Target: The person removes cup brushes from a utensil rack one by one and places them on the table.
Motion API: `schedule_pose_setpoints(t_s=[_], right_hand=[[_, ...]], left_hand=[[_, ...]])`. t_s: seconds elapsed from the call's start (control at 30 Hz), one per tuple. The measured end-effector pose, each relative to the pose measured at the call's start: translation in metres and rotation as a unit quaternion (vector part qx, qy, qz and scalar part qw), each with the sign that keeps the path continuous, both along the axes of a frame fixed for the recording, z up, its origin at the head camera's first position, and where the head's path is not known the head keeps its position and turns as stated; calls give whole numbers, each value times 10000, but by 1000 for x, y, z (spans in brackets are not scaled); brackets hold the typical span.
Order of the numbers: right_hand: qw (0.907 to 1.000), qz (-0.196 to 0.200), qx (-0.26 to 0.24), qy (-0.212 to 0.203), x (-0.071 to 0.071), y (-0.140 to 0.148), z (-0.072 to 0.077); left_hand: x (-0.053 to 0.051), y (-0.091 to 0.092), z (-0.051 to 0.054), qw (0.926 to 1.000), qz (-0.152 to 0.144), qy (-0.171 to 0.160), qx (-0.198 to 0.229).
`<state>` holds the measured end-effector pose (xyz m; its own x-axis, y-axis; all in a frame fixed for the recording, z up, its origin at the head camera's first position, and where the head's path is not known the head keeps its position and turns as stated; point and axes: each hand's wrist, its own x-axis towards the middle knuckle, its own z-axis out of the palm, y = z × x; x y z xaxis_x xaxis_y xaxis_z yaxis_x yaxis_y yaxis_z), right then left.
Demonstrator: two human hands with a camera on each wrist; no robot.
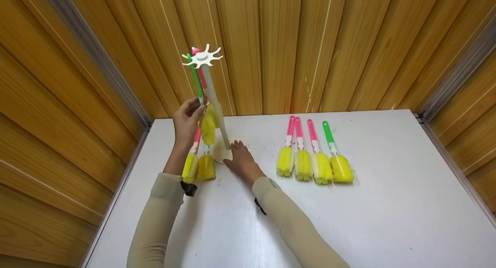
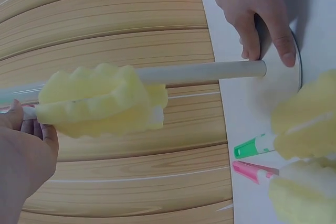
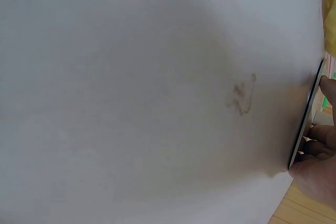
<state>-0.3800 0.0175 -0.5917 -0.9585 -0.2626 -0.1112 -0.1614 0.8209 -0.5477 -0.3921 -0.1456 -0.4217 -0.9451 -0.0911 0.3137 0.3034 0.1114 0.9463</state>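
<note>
A white stand has a pole, a ring of hooks on top and a round base. My left hand pinches the lower handle of a green-handled sponge brush, whose yellow sponge points down beside the pole. The handle's top is at the hooks; whether it is hooked I cannot tell. Behind it a pink-handled sponge brush hangs at the stand, partly hidden. My right hand rests on the base with extended fingers, near the pole's foot; the left wrist view shows those fingers touching it.
Two more sponge brushes, one pink-handled and one green-handled, lie left of the base, near my left forearm. Several others lie in a row to the right, including a green-handled one. A wood-patterned wall stands behind the white table.
</note>
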Motion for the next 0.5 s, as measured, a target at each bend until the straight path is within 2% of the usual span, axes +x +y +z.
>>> schedule_pose_setpoints(t_s=[0.17, 0.37, 0.5], right_hand=[[10000, -30, -47, 21, 3, 0, 1], [9999, -2, 105, 85, 1, 0, 1], [9998, 30, 76, 153, 0, 1, 0]], left_hand=[[9, -6, 2, 9998, 168, 91, -15], [21, -4, 7, 9996, -171, 49, 240], [25, -3, 10, 9993, -219, -11, 316]])
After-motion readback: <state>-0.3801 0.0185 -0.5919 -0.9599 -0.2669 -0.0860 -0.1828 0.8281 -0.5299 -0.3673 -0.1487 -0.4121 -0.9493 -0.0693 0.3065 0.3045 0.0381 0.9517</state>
